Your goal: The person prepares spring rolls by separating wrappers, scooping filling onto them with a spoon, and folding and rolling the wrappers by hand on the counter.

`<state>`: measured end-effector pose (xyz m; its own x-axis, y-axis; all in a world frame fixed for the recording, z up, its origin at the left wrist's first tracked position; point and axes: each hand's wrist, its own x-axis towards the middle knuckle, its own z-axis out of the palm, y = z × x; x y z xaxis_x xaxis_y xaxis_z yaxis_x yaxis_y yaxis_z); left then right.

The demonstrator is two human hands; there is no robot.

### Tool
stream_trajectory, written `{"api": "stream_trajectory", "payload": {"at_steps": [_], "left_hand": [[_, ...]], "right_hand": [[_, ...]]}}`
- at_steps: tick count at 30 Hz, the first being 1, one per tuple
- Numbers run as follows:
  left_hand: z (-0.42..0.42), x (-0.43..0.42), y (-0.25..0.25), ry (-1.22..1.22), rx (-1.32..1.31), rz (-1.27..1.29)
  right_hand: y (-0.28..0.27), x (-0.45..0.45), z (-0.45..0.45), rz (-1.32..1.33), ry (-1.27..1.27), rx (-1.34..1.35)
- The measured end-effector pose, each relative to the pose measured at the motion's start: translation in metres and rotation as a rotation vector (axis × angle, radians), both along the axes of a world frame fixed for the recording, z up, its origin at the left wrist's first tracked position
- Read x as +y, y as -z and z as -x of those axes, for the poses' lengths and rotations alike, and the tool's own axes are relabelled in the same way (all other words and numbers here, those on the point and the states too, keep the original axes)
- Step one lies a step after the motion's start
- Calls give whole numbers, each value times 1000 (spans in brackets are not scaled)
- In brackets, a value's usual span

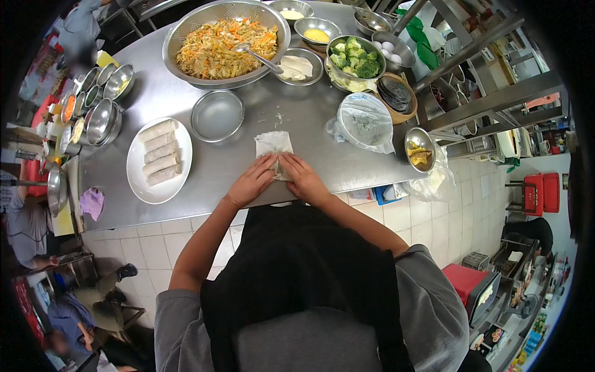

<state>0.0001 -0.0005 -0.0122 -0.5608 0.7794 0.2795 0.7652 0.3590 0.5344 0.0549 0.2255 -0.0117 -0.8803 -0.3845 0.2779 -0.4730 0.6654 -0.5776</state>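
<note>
Both hands work together close to the near edge of the desk point(350, 166), around the middle of that edge: the left hand point(251, 181) and right hand point(305, 180) lie almost touching, fingers together and only slightly bent, fingertips on the near part of a pale thin wrapper point(271, 141). The thumbs are hidden, so I cannot tell whether either hand pinches it, nor whether anything lies inside. The wrapper's far part spreads flat beyond the fingertips, towards the far edge. Good handling here probably means even, light pressure from both sides, since so thin a sheet may tear if one hand pulls harder. Loose crumbs point(278, 116) just beyond are best kept from under it. Leftward, a white plate point(139, 183) bears finished rolls point(162, 152) side by side, a useful guide for width and tightness. By the far edge, a perforated bowl point(171, 53) holds shredded filling point(217, 49).
</note>
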Motion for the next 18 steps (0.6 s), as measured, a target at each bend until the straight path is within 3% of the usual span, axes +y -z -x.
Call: {"api": "stream_trajectory", "payload": {"at_steps": [8,18], "left_hand": [[3,1,0,-54,-111,-3],[0,3,14,-186,-184,-94]], "right_hand": [[-3,8,9,-88,-58,124],[-7,19,11,114,-20,-156]]}}
